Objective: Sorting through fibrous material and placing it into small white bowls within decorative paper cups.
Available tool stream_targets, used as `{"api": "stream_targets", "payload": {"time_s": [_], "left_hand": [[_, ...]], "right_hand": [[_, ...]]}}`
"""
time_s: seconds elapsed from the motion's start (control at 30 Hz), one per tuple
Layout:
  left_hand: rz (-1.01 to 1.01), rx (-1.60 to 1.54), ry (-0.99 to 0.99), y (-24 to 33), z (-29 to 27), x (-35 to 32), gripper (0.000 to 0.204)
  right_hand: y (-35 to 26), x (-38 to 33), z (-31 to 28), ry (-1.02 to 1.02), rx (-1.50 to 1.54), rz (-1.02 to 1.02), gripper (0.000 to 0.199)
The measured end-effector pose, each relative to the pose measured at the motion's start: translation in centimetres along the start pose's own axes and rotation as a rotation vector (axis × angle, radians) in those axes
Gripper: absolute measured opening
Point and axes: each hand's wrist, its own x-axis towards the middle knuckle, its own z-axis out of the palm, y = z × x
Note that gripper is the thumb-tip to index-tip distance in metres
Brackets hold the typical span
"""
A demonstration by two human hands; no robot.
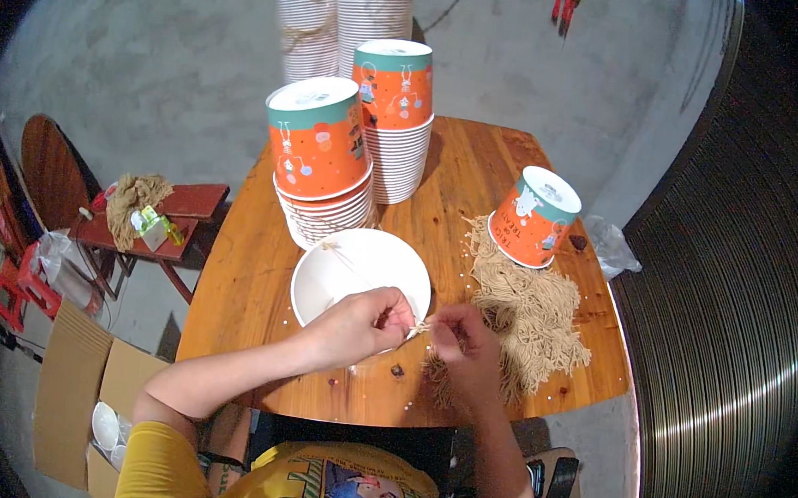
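Note:
My left hand [363,322] and my right hand [468,346] meet at the near rim of a white paper bucket [384,262], whose open mouth faces me. A short end of tan cord [421,327] shows between my fingertips, both hands pinching it. Inside the bucket, a bit of the same pale cord [329,245] lies near the far rim. Just right of my right hand spreads a heap of tan cords [533,323]. An orange bucket with a green band [535,217] stands upside down at the heap's far edge.
Two stacks of upturned orange buckets [318,151] [393,91] rise on the wooden table [470,157], with taller wrapped white stacks [374,16] behind. A red bench [194,202] holds more cord at left. Below it is an open carton [70,393]. A ribbed shutter [728,300] borders the right.

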Motion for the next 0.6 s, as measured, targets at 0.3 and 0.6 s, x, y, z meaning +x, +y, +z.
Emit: {"api": "stream_targets", "payload": {"time_s": [0.3, 0.6], "left_hand": [[-0.015, 0.035, 0.025, 0.2, 0.1, -0.2, 0.011], [0.157, 0.252, 0.086, 0.8, 0.0, -0.8, 0.01]], "right_hand": [[-1.0, 0.2, 0.3, -0.081, -0.323, -0.227, 0.009], [-0.9, 0.3, 0.2, 0.034, -0.54, -0.56, 0.015]]}}
